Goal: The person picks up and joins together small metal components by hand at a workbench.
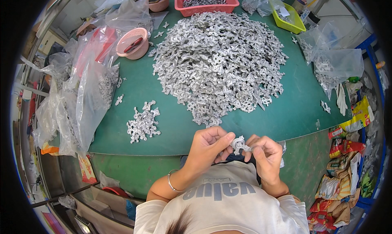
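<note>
Close to my chest, at the table's front edge, my left hand (213, 144) and my right hand (265, 154) hold one small silver metal casting (239, 144) between them. It is cross-shaped with a round middle. My left thumb and fingers pinch one side of it, while my right fingertips grip its narrow end. Just beyond my hands rises a big heap of similar castings (220, 58). A smaller pile of castings (143, 123) lies to the left, near the front edge.
The green table (286, 119) carries a pink basket (136, 46) with a red-handled tool, a red basin (207, 1) of metal parts and a yellow-green basket (288, 19). Plastic bags (94, 107) crowd the left edge; another bag (330, 68) and a white glove (341, 99) are at right.
</note>
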`<state>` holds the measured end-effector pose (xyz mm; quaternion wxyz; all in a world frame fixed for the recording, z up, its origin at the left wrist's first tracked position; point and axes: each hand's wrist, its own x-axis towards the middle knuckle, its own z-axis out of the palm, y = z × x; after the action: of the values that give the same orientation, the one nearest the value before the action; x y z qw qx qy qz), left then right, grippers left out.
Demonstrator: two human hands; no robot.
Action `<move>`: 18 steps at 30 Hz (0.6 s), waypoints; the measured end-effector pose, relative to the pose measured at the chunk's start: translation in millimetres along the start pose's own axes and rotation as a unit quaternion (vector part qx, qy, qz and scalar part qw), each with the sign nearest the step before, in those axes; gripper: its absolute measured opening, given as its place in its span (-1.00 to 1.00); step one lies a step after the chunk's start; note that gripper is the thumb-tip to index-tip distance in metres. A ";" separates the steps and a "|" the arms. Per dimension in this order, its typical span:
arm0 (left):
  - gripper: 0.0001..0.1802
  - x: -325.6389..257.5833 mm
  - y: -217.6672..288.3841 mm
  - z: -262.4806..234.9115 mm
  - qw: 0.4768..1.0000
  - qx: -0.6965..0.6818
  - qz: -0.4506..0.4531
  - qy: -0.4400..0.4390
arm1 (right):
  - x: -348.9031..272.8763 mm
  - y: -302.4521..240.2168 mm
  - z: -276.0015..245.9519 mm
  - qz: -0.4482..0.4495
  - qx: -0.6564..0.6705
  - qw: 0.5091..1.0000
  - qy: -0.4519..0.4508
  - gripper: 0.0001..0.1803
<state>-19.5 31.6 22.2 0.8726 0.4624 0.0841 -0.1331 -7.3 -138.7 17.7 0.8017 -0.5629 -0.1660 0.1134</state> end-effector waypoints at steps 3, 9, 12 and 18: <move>-0.79 0.2 -0.3 0.1 1.000 -0.006 -0.001 -0.002 | -0.5 -2.6 1.6 0.008 0.011 1.000 0.003 -0.84; -0.79 -0.1 0.3 1.8 1.000 -0.018 -0.002 -0.004 | -2.1 -5.8 1.4 0.045 0.043 0.998 -0.007 -0.89; -0.77 0.5 -1.1 2.6 1.000 -0.020 0.002 -0.001 | -1.8 -6.4 1.5 0.061 0.070 0.995 -0.016 -0.91; -0.80 2.3 -11.9 1.7 0.995 -0.094 0.015 -0.034 | -0.2 5.2 3.9 0.083 0.041 0.996 -0.005 -0.93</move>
<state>-20.9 23.4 13.2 0.9163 0.3748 0.0601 -0.1274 -9.0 -133.6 14.1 0.8109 -0.5410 -0.1183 0.1892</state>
